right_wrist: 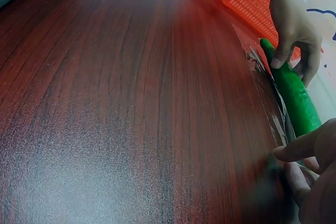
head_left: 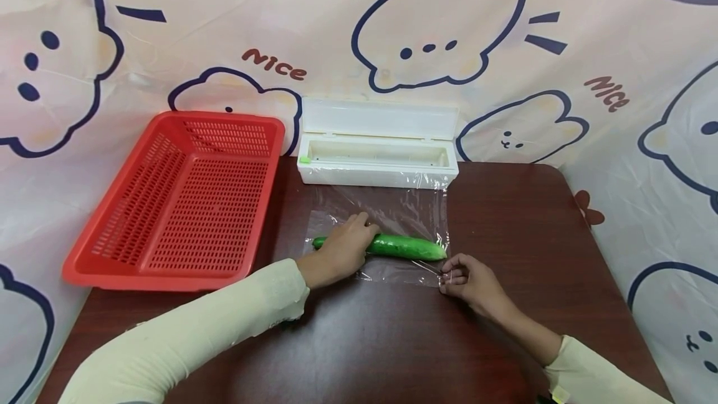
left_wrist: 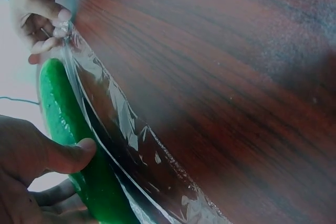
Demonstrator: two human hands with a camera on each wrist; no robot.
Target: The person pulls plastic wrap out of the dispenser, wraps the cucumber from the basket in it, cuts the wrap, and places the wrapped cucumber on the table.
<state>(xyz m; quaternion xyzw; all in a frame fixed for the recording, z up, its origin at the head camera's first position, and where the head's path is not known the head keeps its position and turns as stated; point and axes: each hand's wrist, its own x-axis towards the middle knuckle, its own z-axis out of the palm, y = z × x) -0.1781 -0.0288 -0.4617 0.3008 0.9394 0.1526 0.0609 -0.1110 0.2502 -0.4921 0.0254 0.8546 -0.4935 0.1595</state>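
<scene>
A green cucumber (head_left: 406, 247) lies crosswise on a sheet of clear plastic wrap (head_left: 387, 211) that runs from the white dispenser box to the near side. My left hand (head_left: 346, 245) grips the cucumber left of its middle, thumb on the near side and fingers over the far side, as the left wrist view shows. Beyond the cucumber's right end, my right hand (head_left: 470, 282) pinches the wrap's near right corner between thumb and fingers. In the left wrist view the wrap's edge (left_wrist: 123, 111) is pulled up beside the cucumber (left_wrist: 63, 111).
The white wrap box (head_left: 378, 173) stands at the back with its lid (head_left: 378, 118) raised. To the left is a red perforated basket (head_left: 210, 211). A patterned cloth (head_left: 325, 11) hangs behind and beside the dark wooden table (head_left: 359, 341).
</scene>
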